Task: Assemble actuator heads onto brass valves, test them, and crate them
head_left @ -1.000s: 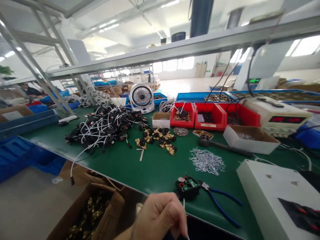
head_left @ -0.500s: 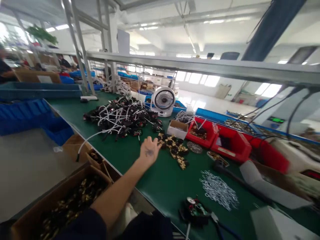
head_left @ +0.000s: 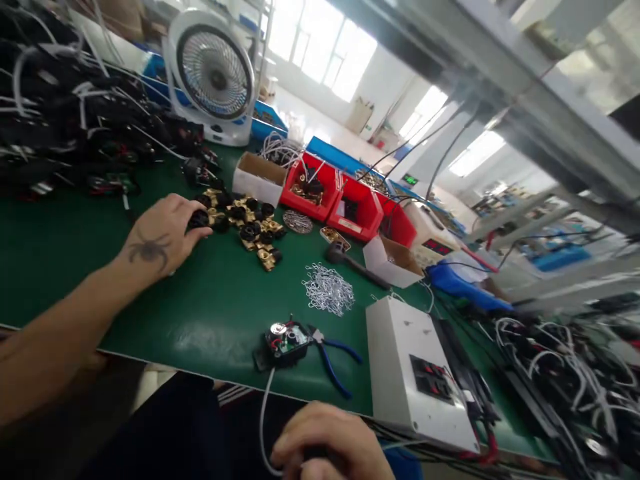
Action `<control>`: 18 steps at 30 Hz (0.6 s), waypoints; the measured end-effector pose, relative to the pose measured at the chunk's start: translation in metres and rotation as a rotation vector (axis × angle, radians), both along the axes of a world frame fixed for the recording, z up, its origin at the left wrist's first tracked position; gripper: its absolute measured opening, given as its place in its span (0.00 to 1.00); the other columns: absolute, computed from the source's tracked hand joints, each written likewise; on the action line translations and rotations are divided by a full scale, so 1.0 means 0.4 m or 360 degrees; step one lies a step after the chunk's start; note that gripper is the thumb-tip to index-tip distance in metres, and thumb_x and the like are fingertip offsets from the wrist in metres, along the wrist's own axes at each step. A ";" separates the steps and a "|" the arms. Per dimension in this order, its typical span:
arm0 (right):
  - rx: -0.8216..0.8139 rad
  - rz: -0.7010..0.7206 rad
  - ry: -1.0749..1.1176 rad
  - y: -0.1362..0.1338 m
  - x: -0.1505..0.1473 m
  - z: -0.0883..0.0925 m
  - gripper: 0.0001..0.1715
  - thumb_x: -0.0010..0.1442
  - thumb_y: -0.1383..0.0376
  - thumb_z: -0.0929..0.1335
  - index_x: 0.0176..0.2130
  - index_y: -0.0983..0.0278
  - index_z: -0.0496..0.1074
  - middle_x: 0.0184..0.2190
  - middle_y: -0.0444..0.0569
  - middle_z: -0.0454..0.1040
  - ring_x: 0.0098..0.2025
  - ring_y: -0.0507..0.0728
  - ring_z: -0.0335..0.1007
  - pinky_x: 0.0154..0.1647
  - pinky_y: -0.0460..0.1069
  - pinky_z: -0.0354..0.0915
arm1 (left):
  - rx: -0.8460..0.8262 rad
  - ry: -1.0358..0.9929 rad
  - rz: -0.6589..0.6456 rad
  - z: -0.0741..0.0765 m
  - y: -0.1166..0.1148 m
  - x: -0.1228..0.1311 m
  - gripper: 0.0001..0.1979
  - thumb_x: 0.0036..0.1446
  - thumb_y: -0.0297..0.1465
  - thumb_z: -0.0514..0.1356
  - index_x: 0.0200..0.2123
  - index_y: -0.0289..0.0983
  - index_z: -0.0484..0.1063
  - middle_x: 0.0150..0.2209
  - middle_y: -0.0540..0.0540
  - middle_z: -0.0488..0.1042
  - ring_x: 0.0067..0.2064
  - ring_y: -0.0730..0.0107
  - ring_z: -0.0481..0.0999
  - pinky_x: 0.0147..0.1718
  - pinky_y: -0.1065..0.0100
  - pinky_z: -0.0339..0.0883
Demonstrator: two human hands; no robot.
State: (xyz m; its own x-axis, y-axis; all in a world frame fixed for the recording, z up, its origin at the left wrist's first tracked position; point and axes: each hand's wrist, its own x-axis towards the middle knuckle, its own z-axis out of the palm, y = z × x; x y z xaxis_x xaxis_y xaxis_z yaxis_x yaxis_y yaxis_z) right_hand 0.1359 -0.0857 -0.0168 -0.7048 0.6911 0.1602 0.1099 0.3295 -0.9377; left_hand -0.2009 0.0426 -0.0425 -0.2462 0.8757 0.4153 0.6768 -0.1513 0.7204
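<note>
The right hand (head_left: 333, 443), nearest, curled around a white cord (head_left: 263, 420) running up toward one black module (head_left: 284, 343) beside one pair of blue pliers (head_left: 330, 360). Farther off, the left hand (head_left: 163, 237) pinched one black knob (head_left: 199, 219) at the brass-and-black parts heap (head_left: 245, 227).

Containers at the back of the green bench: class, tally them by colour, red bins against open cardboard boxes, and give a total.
Red bins: 3, namely the one holding brass parts, the middle one and a third partly hidden behind it.
Open cardboard boxes: 2, one near the fan and one by the hammer.
Total: 5
</note>
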 end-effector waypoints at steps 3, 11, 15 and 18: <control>-0.0629 -0.0463 0.0452 0.010 -0.042 -0.034 0.19 0.65 0.52 0.66 0.50 0.57 0.76 0.38 0.50 0.78 0.26 0.49 0.68 0.29 0.47 0.66 | 0.0101 0.0110 -0.0268 0.048 -0.072 0.109 0.17 0.63 0.40 0.59 0.51 0.37 0.70 0.48 0.50 0.70 0.56 0.62 0.68 0.62 0.58 0.55; -0.1115 -0.0764 0.0990 -0.018 -0.035 -0.001 0.22 0.61 0.48 0.69 0.42 0.63 0.77 0.24 0.42 0.63 0.23 0.47 0.54 0.26 0.43 0.56 | 0.0006 -0.0553 -0.1393 0.069 -0.238 0.392 0.19 0.55 0.26 0.67 0.50 0.43 0.70 0.46 0.51 0.74 0.49 0.71 0.73 0.50 0.72 0.66; -0.1134 -0.0835 0.1008 -0.040 -0.009 -0.006 0.24 0.56 0.48 0.73 0.44 0.63 0.77 0.24 0.41 0.62 0.22 0.47 0.52 0.24 0.44 0.54 | 0.0045 -0.0620 -0.1449 0.072 -0.245 0.424 0.20 0.54 0.25 0.67 0.50 0.43 0.71 0.46 0.52 0.76 0.49 0.72 0.74 0.51 0.73 0.65; -0.1138 -0.0887 0.1052 -0.046 -0.001 -0.013 0.29 0.52 0.47 0.74 0.47 0.62 0.77 0.25 0.43 0.66 0.22 0.48 0.52 0.23 0.44 0.54 | 0.0047 -0.0660 -0.1416 0.080 -0.252 0.429 0.19 0.55 0.28 0.68 0.50 0.43 0.71 0.46 0.51 0.77 0.49 0.70 0.74 0.52 0.71 0.66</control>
